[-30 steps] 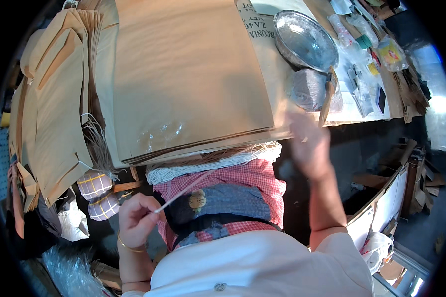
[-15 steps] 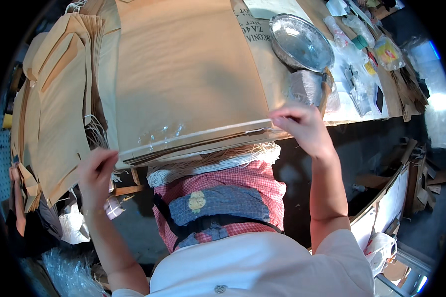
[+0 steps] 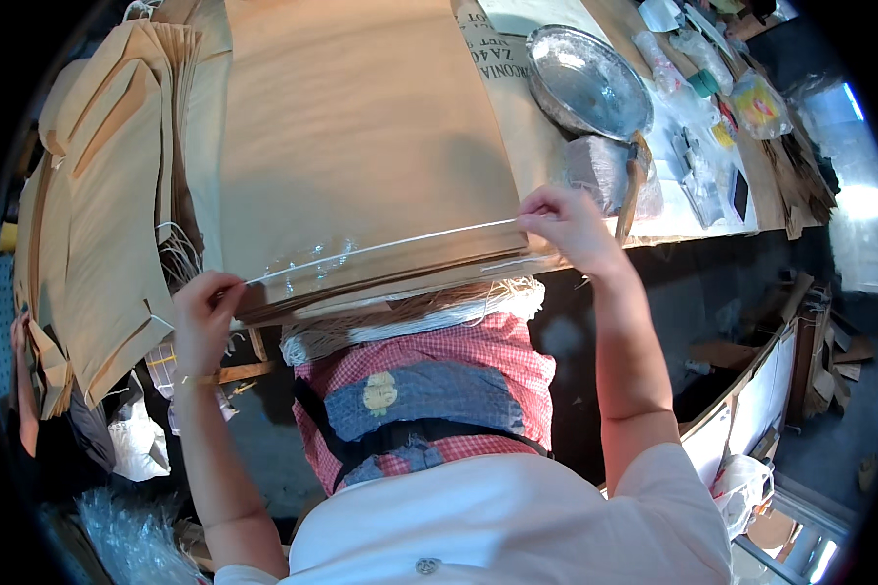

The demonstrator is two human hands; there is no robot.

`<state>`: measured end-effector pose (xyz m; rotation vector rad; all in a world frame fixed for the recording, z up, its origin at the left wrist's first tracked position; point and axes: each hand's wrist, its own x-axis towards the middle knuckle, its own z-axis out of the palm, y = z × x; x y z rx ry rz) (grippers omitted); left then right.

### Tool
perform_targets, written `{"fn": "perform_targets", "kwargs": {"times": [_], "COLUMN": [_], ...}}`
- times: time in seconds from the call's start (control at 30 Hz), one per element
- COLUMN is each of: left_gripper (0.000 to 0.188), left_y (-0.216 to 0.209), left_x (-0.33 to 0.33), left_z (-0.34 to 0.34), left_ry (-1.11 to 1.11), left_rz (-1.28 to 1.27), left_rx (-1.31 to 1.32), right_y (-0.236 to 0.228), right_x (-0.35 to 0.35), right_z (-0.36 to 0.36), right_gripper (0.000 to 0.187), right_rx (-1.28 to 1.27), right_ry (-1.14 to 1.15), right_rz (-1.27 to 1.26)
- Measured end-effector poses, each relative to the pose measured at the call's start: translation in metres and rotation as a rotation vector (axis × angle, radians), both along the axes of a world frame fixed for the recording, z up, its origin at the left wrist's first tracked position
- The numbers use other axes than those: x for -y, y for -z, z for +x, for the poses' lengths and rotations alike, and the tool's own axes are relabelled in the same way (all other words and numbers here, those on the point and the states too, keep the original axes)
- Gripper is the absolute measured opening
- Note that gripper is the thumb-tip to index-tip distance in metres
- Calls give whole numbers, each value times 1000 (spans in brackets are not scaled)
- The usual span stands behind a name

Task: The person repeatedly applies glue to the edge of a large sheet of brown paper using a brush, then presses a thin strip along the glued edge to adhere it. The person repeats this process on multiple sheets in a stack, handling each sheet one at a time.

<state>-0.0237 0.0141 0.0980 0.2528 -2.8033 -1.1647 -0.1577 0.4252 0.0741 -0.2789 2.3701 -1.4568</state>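
Note:
A white string (image 3: 390,242) is stretched in a nearly straight line across the near end of a stack of brown paper sheets or sacks (image 3: 361,127). My left hand (image 3: 208,317) pinches its left end beside the stack's near left corner. At the right edge of the paper, my right hand (image 3: 568,226) closes its fingertips on the other end. Shiny wet-looking spots (image 3: 312,268) show on the paper just around the string. Below the table edge, a bundle of loose white strings (image 3: 332,341) lies across my lap, over a red checked cloth (image 3: 458,353).
Folded brown paper bags (image 3: 107,214) are piled at the left. On the right stand a round metal basin (image 3: 595,83), a wooden-handled tool (image 3: 634,180) and a wrapped block (image 3: 595,166). Plastic packets (image 3: 759,102) lie farther right. Another person's arm (image 3: 26,390) shows at far left.
My left hand has moved up and right to the paper's corner, and my right hand slightly up and left. The string now runs taut between them, a little farther from the near edge.

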Motion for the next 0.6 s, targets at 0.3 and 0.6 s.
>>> {"fn": "perform_targets", "kwargs": {"times": [0.3, 0.6], "left_gripper": [17, 21], "left_y": [27, 39], "left_x": [-1, -21], "left_z": [2, 9], "left_ry": [-54, 174], "left_rz": [-410, -731], "left_rx": [-114, -387], "right_y": [31, 36], "right_x": [0, 4], "right_z": [-4, 6], "right_gripper": [10, 34], "right_rx": [173, 256], "right_ry": [47, 73], "right_rz": [-173, -223]}}
